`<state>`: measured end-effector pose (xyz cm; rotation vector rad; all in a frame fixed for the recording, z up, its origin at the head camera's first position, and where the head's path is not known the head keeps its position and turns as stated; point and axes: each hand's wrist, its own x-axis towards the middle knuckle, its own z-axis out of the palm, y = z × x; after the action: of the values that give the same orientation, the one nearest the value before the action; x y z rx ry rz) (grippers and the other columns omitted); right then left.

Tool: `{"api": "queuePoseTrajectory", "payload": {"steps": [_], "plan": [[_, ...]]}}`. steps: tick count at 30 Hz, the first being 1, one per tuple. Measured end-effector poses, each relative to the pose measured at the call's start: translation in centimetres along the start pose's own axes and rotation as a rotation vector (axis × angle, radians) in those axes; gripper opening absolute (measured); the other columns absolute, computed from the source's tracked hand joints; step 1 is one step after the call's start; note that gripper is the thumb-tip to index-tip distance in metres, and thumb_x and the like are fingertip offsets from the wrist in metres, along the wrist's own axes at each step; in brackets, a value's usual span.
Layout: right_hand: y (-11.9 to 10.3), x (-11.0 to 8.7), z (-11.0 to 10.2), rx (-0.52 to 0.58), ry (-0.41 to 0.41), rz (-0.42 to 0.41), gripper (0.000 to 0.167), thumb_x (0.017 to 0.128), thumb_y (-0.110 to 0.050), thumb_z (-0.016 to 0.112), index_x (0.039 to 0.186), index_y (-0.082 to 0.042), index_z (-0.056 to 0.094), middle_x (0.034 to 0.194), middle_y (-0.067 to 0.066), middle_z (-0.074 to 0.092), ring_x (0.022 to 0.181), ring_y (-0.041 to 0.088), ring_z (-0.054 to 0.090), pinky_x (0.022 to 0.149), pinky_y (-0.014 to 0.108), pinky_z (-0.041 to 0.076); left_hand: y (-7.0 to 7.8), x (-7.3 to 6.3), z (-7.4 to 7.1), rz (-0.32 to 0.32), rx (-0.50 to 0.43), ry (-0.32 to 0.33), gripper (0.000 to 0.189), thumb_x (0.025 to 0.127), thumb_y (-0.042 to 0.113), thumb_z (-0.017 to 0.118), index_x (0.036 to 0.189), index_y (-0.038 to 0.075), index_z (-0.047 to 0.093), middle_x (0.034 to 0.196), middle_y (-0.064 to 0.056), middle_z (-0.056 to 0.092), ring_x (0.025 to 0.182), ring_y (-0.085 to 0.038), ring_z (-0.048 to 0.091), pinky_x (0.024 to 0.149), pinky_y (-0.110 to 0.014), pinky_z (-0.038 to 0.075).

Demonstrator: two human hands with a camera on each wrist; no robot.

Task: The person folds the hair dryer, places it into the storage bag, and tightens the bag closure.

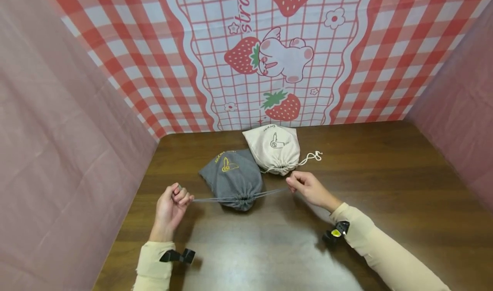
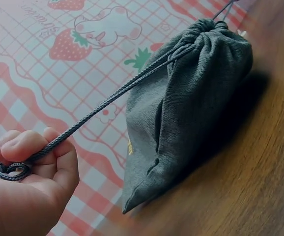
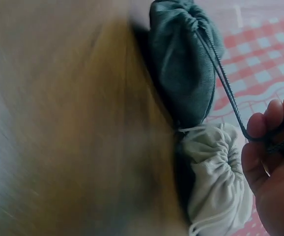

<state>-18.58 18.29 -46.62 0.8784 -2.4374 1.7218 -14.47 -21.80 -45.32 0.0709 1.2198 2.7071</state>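
A grey drawstring bag (image 1: 239, 175) with a yellow hair-dryer print lies on the table, its mouth gathered tight toward the near side. My left hand (image 1: 173, 205) grips one end of its grey cord (image 2: 98, 108), the fingers curled round it. On the other side my right hand (image 1: 310, 190) pinches the opposite cord (image 3: 225, 83). Both cords run taut and nearly straight out from the bag's neck. Just behind and to the right sits a white drawstring bag (image 1: 274, 147) with a dark dryer print, its neck drawn together.
The white bag's loose string (image 1: 311, 157) trails to the right on the brown wooden table (image 1: 385, 167). A strawberry-print checked cloth (image 1: 154, 60) hangs behind the table, and pink curtains (image 1: 57, 132) flank both sides. Each sleeve carries a black wrist camera (image 1: 179, 256).
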Motion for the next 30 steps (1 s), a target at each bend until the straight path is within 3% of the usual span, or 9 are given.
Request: {"api": "queuePoseTrajectory", "payload": {"steps": [4,9,12,15,19,24,27,30], "plan": [[0.2,1.5,0.1,-0.164,-0.007,-0.024,0.032,0.094,-0.002,0.057,0.063,-0.007,0.05,0.06,0.001,0.046,0.058,0.002,0.041,0.055,0.022,0.036,-0.3,0.5,-0.3,0.012,0.002,0.036,0.047,0.105,0.013,0.013,0.067,0.018,0.04,0.064,0.004,0.017,0.058,-0.015,0.015,0.074,-0.025,0.044],[0.8,3.6,0.6,-0.421,-0.021,-0.186,0.033,0.091,-0.006,0.063,0.065,-0.011,0.044,0.061,-0.006,0.038,0.06,0.004,0.037,0.057,0.023,0.034,-0.2,1.6,-0.2,0.088,0.008,0.12,0.048,0.105,0.012,0.017,0.066,0.017,0.042,0.059,0.006,0.023,0.056,-0.015,0.018,0.071,-0.026,0.044],[1.0,4.7,0.7,-0.492,-0.001,-0.237,0.033,0.09,-0.004,0.064,0.065,-0.012,0.044,0.06,-0.005,0.038,0.059,0.007,0.037,0.057,0.024,0.034,0.1,2.7,0.1,0.119,0.035,0.166,0.046,0.105,0.012,0.019,0.066,0.017,0.042,0.056,0.007,0.028,0.055,-0.015,0.019,0.069,-0.026,0.044],[1.0,5.5,0.8,-0.536,0.015,-0.226,0.032,0.091,-0.005,0.064,0.066,-0.012,0.045,0.06,-0.004,0.039,0.06,0.009,0.038,0.059,0.026,0.034,0.5,3.8,0.0,0.116,0.051,0.201,0.045,0.105,0.012,0.021,0.065,0.016,0.042,0.054,0.008,0.033,0.054,-0.014,0.022,0.068,-0.026,0.045],[0.7,6.1,1.4,-0.53,-0.007,-0.179,0.031,0.094,-0.011,0.061,0.067,-0.013,0.047,0.061,-0.004,0.041,0.061,0.01,0.04,0.06,0.027,0.035,1.1,4.6,-0.6,0.083,0.007,0.265,0.045,0.105,0.013,0.023,0.064,0.015,0.041,0.052,0.007,0.035,0.052,-0.013,0.024,0.068,-0.026,0.045],[0.2,5.7,2.2,-0.436,-0.063,-0.147,0.033,0.093,-0.013,0.063,0.065,-0.013,0.047,0.06,-0.007,0.041,0.06,0.006,0.04,0.058,0.024,0.036,1.7,4.4,-1.7,0.066,-0.057,0.341,0.045,0.105,0.015,0.024,0.063,0.014,0.04,0.051,0.005,0.034,0.051,-0.012,0.025,0.068,-0.025,0.044],[0.0,5.3,2.2,-0.383,-0.062,-0.113,0.029,0.092,-0.011,0.065,0.066,-0.012,0.053,0.062,-0.004,0.048,0.062,0.006,0.044,0.061,0.024,0.039,1.7,4.1,-2.1,0.059,-0.01,0.334,0.045,0.105,0.014,0.024,0.063,0.014,0.041,0.053,0.004,0.037,0.052,-0.012,0.03,0.069,-0.025,0.045],[-0.2,5.0,1.9,-0.305,-0.022,-0.066,0.024,0.092,-0.009,0.065,0.068,-0.01,0.059,0.076,0.006,0.065,0.075,0.012,0.057,0.071,0.025,0.046,1.5,3.8,-2.4,0.05,0.069,0.305,0.046,0.105,0.013,0.023,0.063,0.013,0.043,0.056,0.002,0.045,0.055,-0.013,0.042,0.072,-0.026,0.047]]}}
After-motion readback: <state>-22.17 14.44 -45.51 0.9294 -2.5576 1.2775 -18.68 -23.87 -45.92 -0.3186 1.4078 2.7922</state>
